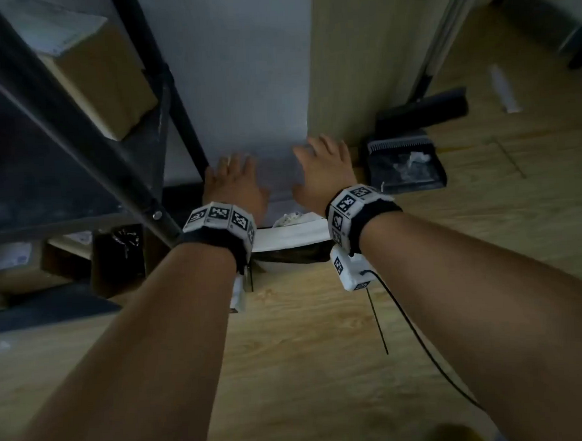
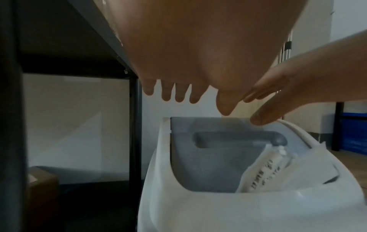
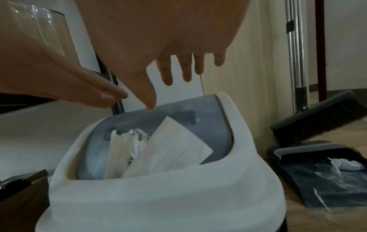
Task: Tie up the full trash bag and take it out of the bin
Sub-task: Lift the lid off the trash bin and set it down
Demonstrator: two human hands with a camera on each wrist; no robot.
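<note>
A white bin (image 1: pixel 290 235) stands on the floor against the wall, with a grey swing lid (image 1: pixel 277 184) tipped inward. White paper rubbish (image 3: pixel 174 150) fills the opening under the lid (image 3: pixel 214 125). A strip of dark bag (image 1: pixel 295 255) shows below the rim. My left hand (image 1: pixel 235 182) hovers over the lid's left side with fingers (image 2: pixel 178 94) straight and spread, holding nothing. My right hand (image 1: pixel 320 171) hovers over its right side, also empty, with the thumb tip (image 3: pixel 151 106) close to the lid's top edge; contact is unclear.
A black metal shelf (image 1: pixel 111 155) with a cardboard box (image 1: pixel 103 75) stands just left of the bin. To the right, a dark dustpan (image 1: pixel 405 167) holding scraps lies on the wooden floor, with a broom head (image 1: pixel 422 109) behind it. A wall is close behind the bin.
</note>
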